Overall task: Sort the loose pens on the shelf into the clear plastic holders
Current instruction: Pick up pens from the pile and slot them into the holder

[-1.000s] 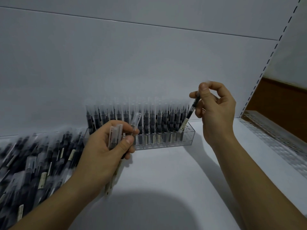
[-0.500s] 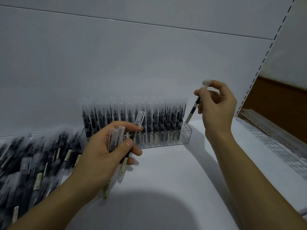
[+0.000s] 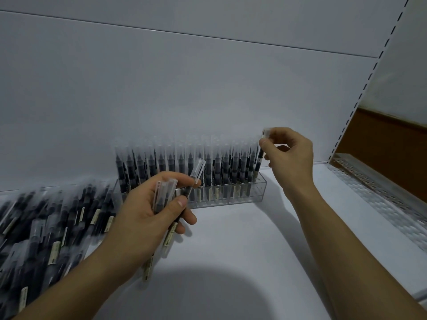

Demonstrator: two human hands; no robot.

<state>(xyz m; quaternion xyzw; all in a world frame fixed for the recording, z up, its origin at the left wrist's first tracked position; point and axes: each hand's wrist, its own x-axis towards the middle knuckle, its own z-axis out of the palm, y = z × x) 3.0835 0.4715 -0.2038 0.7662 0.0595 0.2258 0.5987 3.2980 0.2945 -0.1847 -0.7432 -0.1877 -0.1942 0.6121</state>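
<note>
A clear plastic holder (image 3: 245, 199) stands on the white shelf against the back wall, packed with upright black pens with frosted caps. My right hand (image 3: 290, 155) pinches one pen (image 3: 260, 155) by its cap, held upright at the holder's right end. My left hand (image 3: 147, 213) grips a small bundle of pens (image 3: 165, 197) in front of the holder's left half. A large heap of loose pens (image 3: 46, 225) lies on the shelf at the left.
A second clear holder (image 3: 379, 195) with rows of holes lies along the shelf's right side. A slotted upright (image 3: 367, 82) marks the right edge of the bay. Bare white shelf (image 3: 242, 239) stretches in front of the filled holder.
My right hand has moved the pen from a slant above the holder's right end to nearly upright beside the last row. The left hand keeps its bundle and has barely shifted.
</note>
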